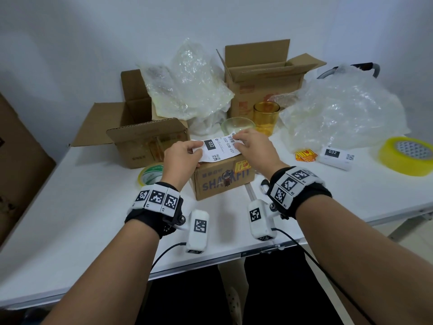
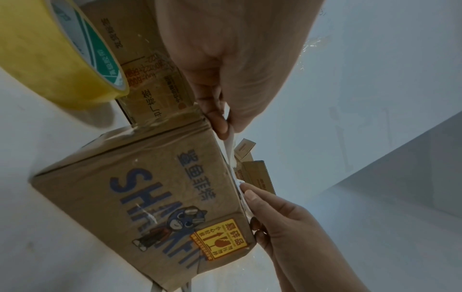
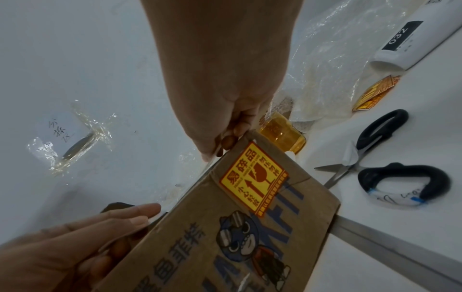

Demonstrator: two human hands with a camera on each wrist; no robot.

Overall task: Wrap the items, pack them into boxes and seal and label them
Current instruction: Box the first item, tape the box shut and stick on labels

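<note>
At frame centre, the left hand [image 1: 181,156] and right hand [image 1: 251,146] each pinch one end of the shipping label [image 1: 219,148], stretching it flat just above the sealed box [image 1: 222,181] for smooth application.

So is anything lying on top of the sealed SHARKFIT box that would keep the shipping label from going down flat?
Nothing visible does. The white shipping label is held at both ends by the left hand and right hand, just over the brown cardboard SHARKFIT box. The only thing near is a yellow fragile sticker, flat at the front edge.
</note>
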